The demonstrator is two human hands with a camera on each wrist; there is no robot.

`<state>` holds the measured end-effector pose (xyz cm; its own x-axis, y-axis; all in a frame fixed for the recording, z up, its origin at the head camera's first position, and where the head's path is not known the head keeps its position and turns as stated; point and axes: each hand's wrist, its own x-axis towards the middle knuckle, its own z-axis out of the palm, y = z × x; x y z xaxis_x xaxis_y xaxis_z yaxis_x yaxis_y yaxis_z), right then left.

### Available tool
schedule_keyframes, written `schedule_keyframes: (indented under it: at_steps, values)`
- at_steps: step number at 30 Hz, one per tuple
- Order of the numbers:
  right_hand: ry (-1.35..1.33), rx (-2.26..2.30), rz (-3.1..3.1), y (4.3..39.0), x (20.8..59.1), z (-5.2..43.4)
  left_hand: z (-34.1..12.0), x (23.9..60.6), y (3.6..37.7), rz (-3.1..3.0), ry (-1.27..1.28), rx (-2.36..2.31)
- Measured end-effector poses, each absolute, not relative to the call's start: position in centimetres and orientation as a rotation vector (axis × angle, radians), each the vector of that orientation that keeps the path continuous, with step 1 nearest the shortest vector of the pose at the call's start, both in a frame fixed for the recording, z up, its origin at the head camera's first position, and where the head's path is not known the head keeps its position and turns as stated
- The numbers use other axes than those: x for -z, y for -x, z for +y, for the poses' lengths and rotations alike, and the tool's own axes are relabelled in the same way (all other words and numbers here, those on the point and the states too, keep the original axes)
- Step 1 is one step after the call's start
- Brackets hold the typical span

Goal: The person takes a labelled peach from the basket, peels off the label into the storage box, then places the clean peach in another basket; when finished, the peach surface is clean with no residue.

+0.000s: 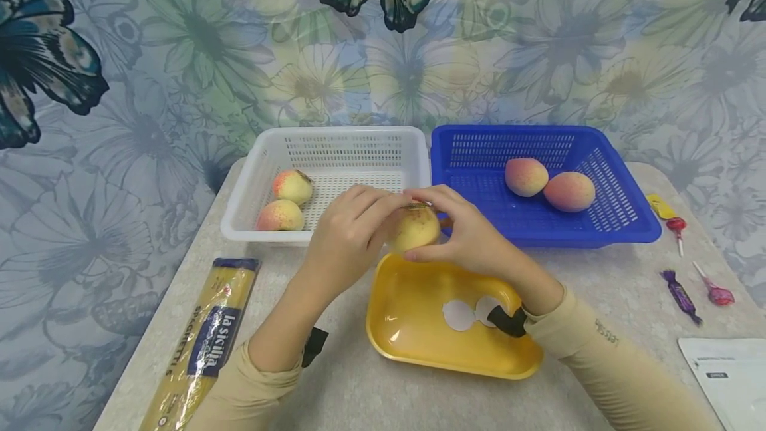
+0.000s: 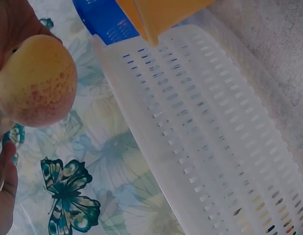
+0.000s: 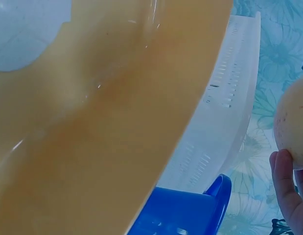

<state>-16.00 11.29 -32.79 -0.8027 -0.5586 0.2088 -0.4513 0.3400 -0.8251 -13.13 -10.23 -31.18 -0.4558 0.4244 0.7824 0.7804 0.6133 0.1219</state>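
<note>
Two baskets [image 1: 335,145], speckled table [image 1: 598,285], floral backdrop [image 1: 179,52]

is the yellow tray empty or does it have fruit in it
No fruit in it: the yellow tray holds only two white round pieces.

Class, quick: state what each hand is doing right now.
Left hand: fingers curled round the peach, holding it.
Right hand: also gripping the same peach, above the yellow tray.

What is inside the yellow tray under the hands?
The yellow tray holds two round white stickers. The right hand and its wrist cover part of one sticker and the tray's far right corner, so anything lying there cannot be seen.
</note>
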Motion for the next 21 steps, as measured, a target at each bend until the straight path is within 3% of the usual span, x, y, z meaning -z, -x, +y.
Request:
schedule_keyframes:
  at_steps: [10,21]
  values:
    - [0.929,1.438,2.464,15.9,33.1,11.2,-10.4,31.4,13.6,-2.133,0.822,0.689]
    - [0.916,1.405,2.540,15.5,32.5,12.9,-10.5,31.3,12.2,-2.174,0.715,1.092]
